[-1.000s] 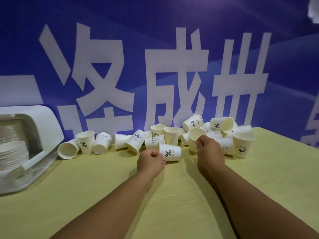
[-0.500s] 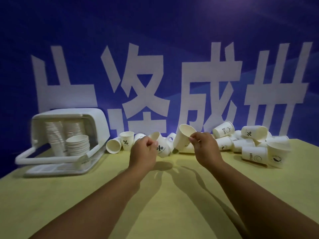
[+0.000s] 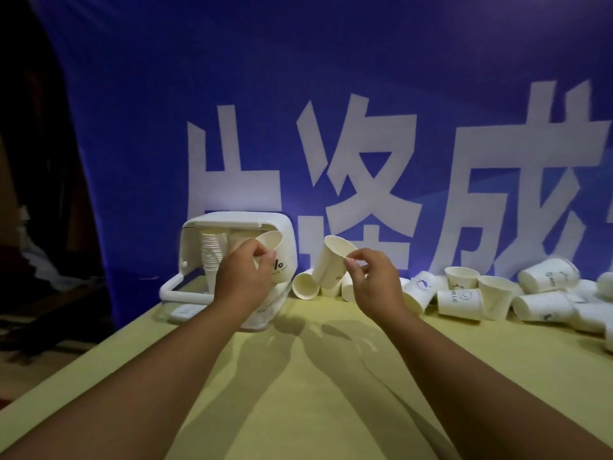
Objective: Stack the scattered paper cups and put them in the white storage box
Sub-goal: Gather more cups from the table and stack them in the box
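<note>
My left hand (image 3: 243, 277) grips a percent-mark cup (image 3: 273, 257), tilted, right in front of the white storage box (image 3: 238, 224) on its side, cup stacks (image 3: 210, 257) inside; my right hand (image 3: 371, 282) pinches a plain cup (image 3: 331, 260) by the rim, and loose cups (image 3: 461, 302) litter the worktop (image 3: 315, 393) far right

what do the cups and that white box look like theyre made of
The cup in the right hand looks like thin matte paper: off-white, dull, with a rolled rim. The cup in the left hand looks the same, with black printing. The white storage box seems to be moulded plastic: smooth, rounded corners, faint sheen. Its lower lid or tray looks like clear plastic, though blur leaves that uncertain.
</note>
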Demonstrator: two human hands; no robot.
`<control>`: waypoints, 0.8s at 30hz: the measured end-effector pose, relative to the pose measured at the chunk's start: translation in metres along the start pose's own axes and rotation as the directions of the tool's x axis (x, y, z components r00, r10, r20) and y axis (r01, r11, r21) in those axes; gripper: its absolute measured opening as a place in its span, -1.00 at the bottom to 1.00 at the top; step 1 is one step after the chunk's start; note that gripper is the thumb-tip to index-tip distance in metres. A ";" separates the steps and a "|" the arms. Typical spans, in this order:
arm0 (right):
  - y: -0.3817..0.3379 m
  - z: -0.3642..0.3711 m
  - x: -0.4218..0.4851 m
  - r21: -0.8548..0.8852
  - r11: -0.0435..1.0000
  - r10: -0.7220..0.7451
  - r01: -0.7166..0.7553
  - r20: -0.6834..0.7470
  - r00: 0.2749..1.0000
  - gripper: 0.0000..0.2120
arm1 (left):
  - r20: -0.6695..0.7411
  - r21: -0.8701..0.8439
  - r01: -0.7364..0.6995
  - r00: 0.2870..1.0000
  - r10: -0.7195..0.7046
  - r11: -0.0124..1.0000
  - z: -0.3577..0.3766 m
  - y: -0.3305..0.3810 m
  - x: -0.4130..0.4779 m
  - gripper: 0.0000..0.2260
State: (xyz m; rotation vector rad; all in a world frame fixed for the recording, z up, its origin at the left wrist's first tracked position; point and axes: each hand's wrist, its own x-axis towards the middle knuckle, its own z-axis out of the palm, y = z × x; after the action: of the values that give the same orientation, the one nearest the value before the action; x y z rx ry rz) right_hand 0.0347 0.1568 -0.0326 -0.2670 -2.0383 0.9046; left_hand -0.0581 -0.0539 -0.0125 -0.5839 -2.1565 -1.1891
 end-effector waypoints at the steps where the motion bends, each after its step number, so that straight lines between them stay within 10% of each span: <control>1: -0.004 0.011 0.002 0.013 1.000 -0.008 0.008 -0.003 1.000 -0.96 | -0.006 0.004 0.007 1.000 -0.007 1.000 -0.005 -0.006 0.004 -0.81; 13: -0.030 0.092 0.029 0.154 0.988 0.036 -0.024 -0.078 0.996 -0.92 | -0.243 -0.187 0.029 0.967 -0.074 0.982 -0.024 -0.050 0.039 -0.88; 24: -0.024 0.108 0.035 0.233 0.972 0.064 -0.027 -0.154 0.986 -0.89 | 0.048 0.030 -0.018 0.999 0.017 0.999 0.000 -0.079 0.045 -0.84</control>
State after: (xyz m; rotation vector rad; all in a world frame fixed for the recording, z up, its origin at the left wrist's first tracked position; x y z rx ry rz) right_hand -0.0678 0.1027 -0.0332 -0.2515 -1.7674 1.1020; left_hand -0.1405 -0.0899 -0.0285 -0.6231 -2.2011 -1.1418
